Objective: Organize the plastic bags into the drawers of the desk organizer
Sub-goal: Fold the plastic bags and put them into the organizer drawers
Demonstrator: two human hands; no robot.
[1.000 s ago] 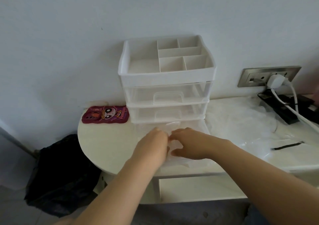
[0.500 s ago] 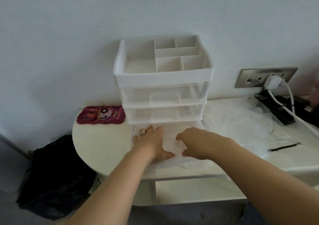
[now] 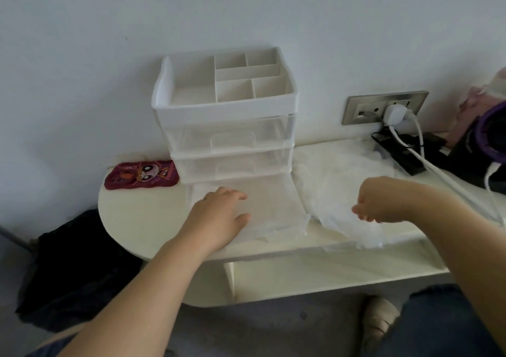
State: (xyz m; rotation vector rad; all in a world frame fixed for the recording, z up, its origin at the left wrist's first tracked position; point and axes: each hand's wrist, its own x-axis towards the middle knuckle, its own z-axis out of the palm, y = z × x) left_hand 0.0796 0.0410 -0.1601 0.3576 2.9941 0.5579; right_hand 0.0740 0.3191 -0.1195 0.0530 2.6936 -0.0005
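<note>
Plastic bags lie heaped beneath curled right hand, grasp indeterminate; left hand rests flat, released, in drawer.

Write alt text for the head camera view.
A person's left hand lies flat on clear plastic bags in the open bottom drawer of a white-and-clear plastic desk organizer on a white desk. The right hand, fingers curled, hangs over a loose pile of clear bags beside it.

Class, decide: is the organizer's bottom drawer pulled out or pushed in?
Pulled out: the bottom drawer juts forward, well past the front of the middle drawer.
</note>
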